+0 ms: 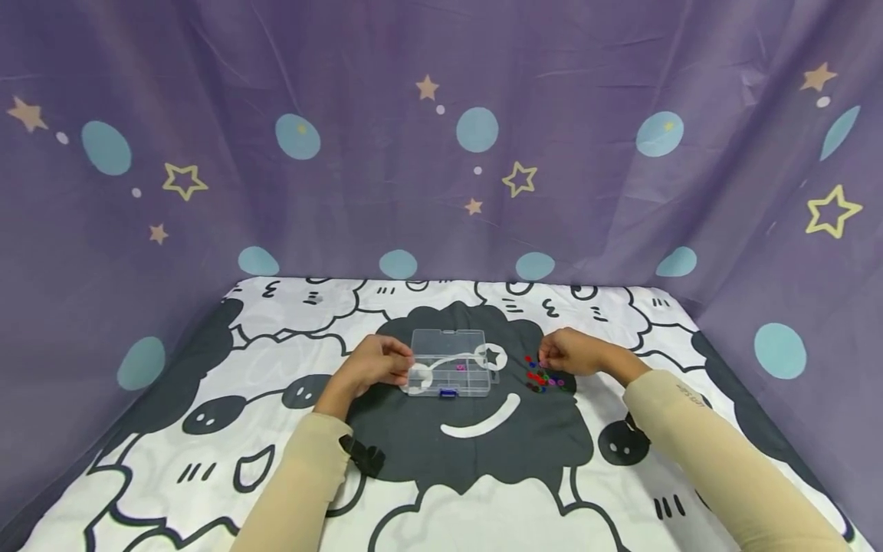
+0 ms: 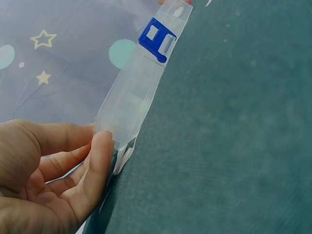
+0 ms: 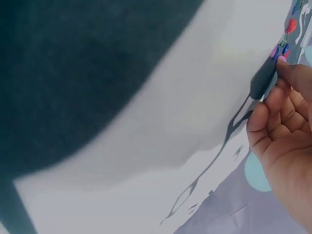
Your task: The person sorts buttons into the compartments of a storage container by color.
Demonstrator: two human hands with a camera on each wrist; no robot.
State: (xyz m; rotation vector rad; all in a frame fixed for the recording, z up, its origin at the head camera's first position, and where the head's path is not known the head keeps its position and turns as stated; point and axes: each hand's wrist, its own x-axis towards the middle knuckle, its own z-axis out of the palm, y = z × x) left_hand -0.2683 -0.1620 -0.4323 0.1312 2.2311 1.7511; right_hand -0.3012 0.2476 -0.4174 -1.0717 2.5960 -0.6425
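A clear plastic compartment box (image 1: 451, 385) lies with its lid (image 1: 448, 341) raised at the back and a blue latch (image 1: 448, 393) at the front. One small pink disc (image 1: 461, 367) sits in a back compartment. My left hand (image 1: 379, 362) pinches the box's left edge between thumb and fingers, as the left wrist view shows at the box corner. To the right of the box, my right hand (image 1: 569, 352) is at the far side of a loose group of small button-like discs (image 1: 539, 379). A small pink disc (image 3: 281, 59) shows at its pinched fingertips.
The discs are red, blue, green and pink, spread on the dark part of a sheep-print cloth (image 1: 476, 460). A purple curtain (image 1: 441, 222) with stars and dots stands behind and at both sides. A black strap (image 1: 363, 456) hangs at the left sleeve.
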